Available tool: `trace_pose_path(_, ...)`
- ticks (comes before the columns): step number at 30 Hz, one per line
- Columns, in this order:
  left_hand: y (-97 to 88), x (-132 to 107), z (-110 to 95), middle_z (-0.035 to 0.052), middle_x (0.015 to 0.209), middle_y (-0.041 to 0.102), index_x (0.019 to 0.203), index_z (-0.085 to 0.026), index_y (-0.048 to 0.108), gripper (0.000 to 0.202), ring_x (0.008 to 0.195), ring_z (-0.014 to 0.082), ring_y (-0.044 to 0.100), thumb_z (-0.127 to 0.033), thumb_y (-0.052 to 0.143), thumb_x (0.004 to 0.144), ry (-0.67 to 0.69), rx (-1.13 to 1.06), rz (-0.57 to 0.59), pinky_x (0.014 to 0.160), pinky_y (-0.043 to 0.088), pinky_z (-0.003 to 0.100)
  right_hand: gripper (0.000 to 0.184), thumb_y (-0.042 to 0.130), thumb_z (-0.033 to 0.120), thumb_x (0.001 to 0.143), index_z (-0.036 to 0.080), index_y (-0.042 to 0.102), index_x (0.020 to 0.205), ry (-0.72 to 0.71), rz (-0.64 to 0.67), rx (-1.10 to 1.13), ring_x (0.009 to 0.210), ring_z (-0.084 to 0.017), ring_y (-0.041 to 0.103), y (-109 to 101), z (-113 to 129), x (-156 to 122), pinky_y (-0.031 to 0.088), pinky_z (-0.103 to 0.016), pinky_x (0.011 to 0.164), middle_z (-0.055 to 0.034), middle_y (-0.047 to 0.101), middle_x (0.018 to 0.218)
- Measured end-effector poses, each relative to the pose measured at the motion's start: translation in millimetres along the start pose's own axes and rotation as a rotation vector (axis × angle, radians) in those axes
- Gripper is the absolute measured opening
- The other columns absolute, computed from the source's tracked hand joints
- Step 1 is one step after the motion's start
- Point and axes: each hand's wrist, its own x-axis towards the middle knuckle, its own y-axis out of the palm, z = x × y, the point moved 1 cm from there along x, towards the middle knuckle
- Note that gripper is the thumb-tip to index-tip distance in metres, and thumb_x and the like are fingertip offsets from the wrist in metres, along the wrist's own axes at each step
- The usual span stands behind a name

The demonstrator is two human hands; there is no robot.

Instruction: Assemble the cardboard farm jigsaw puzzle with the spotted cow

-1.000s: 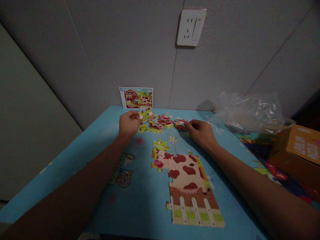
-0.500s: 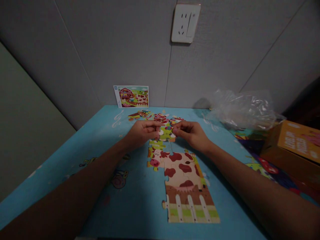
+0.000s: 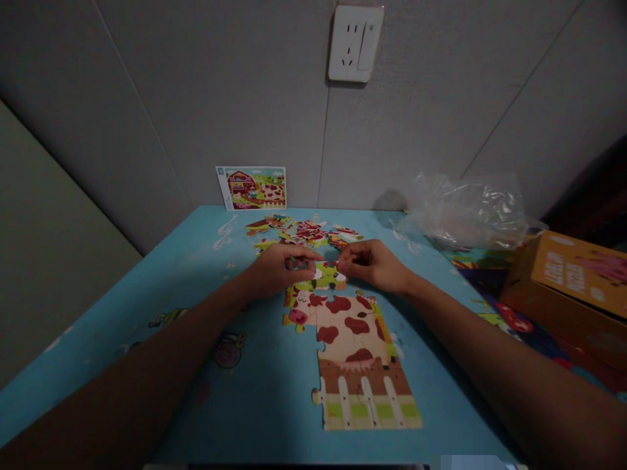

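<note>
A green puzzle piece (image 3: 330, 277) with white sheep is just beyond the assembled cow section (image 3: 357, 329) of a jigsaw. My left hand (image 3: 279, 269) has its thumb and fingertips at the piece's left edge, the fingers curled. On the opposite side, my right hand (image 3: 375, 264) pinches the upper right edge between thumb and index finger. The joined section shows a spotted cow, brown ground and a white fence. Whether the green piece is seated against it cannot be made out. My left fingers partly cover the green area above the cow's head.
Loose puzzle pieces (image 3: 308, 231) lie heaped toward the wall. A picture card (image 3: 255, 188) of the farm scene leans there. At the right are a crumpled clear plastic bag (image 3: 465, 212) and an orange puzzle box (image 3: 573, 274). A wall socket (image 3: 356, 44) is above.
Both hands have brought the green piece lower, closer to the cow section. My left fingers have loosened a little around its edge. The view has shifted slightly.
</note>
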Motion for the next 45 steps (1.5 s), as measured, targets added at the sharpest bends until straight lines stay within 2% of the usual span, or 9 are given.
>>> trace_pose_path(5,0.5,-0.8,-0.8,0.0032,0.086,0.074,0.103,-0.019,0.073,0.029,0.077,0.0144,0.064,-0.026,0.066,0.076,0.023,0.071,0.095,0.071,0.048,0.025,0.024,0.065,0.037,0.074,0.013,0.062,0.072,0.021,0.073,-0.04,0.051,-0.01,0.049,-1.7,-3.6,-0.3,0.036,-0.025,0.05,-0.0022,0.061,0.061)
trace_pose_path(14,2.2,-0.2,2.2,0.0047,0.087,0.074,0.108,-0.015,0.071,0.029,0.075,0.0127,0.063,-0.022,0.058,0.082,0.046,0.078,0.091,0.068,0.047,0.024,0.027,0.066,0.04,0.072,0.014,0.06,0.07,0.041,0.071,-0.043,0.052,-0.01,0.047,-3.6,0.7,-0.2,0.033,-0.025,0.049,-0.0021,0.059,0.06)
trace_pose_path(17,2.3,-0.3,3.0,0.0042,0.089,0.074,0.108,-0.015,0.07,0.03,0.074,0.0119,0.062,-0.018,0.056,0.082,0.074,0.11,0.101,0.067,0.046,0.023,0.028,0.067,0.041,0.071,0.014,0.059,0.068,0.043,0.061,-0.053,0.051,-0.009,0.045,-12.8,-2.3,-0.1,0.031,-0.024,0.049,-0.0009,0.056,0.059)
trace_pose_path(23,1.3,-1.2,5.4,0.0047,0.091,0.073,0.104,-0.015,0.071,0.027,0.081,0.0142,0.065,-0.022,0.058,0.081,0.127,0.169,0.134,0.076,0.048,0.026,0.027,0.069,0.039,0.069,0.015,0.057,0.064,0.099,0.138,-0.038,0.051,-0.009,0.042,-41.6,-11.6,-1.9,0.03,-0.025,0.05,0.0019,0.051,0.056)
trace_pose_path(27,1.1,-0.8,7.5,0.0042,0.094,0.073,0.104,-0.015,0.071,0.027,0.087,0.0151,0.066,-0.018,0.059,0.08,0.157,0.159,0.151,0.082,0.049,0.028,0.026,0.068,0.037,0.069,0.015,0.056,0.063,0.119,0.163,-0.052,0.052,-0.009,0.041,-47.2,-12.3,-3.2,0.029,-0.025,0.051,0.0028,0.048,0.055)
trace_pose_path(34,1.0,-0.8,6.6,0.004,0.096,0.073,0.104,-0.017,0.07,0.026,0.088,0.0149,0.066,-0.018,0.061,0.079,0.183,0.176,0.167,0.083,0.049,0.028,0.024,0.069,0.036,0.069,0.014,0.06,0.065,0.15,0.185,-0.095,0.054,-0.009,0.045,-44.4,-10.0,-3.9,0.032,-0.026,0.053,0.0017,0.054,0.058)
trace_pose_path(39,-0.3,-1.3,5.7,0.0045,0.096,0.072,0.104,-0.017,0.07,0.026,0.089,0.0152,0.066,-0.019,0.061,0.08,0.179,0.184,0.175,0.083,0.049,0.029,0.023,0.069,0.036,0.067,0.013,0.065,0.068,0.189,0.252,-0.168,0.053,-0.009,0.046,-47.3,-12.2,-4.5,0.032,-0.025,0.052,0.0008,0.059,0.057)
trace_pose_path(42,0.2,-1.4,5.2,0.0057,0.096,0.071,0.104,-0.017,0.07,0.025,0.09,0.0164,0.064,-0.021,0.061,0.082,0.222,0.189,0.188,0.085,0.048,0.032,0.022,0.069,0.036,0.067,0.014,0.065,0.068,0.175,0.259,-0.203,0.053,-0.01,0.048,-48.3,-12.5,-5.0,0.033,-0.025,0.052,0.0001,0.06,0.056)
trace_pose_path(45,5.6,-4.1,1.3,0.0074,0.113,0.066,0.107,-0.022,0.07,0.027,0.107,0.021,0.058,-0.026,0.065,0.082,0.337,0.243,0.182,0.1,0.04,0.042,0.023,0.069,0.036,0.067,0.014,0.066,0.069,0.198,0.251,-0.249,0.052,-0.011,0.049,-47.4,-11.7,-5.7,0.034,-0.025,0.051,-0.0003,0.06,0.056)
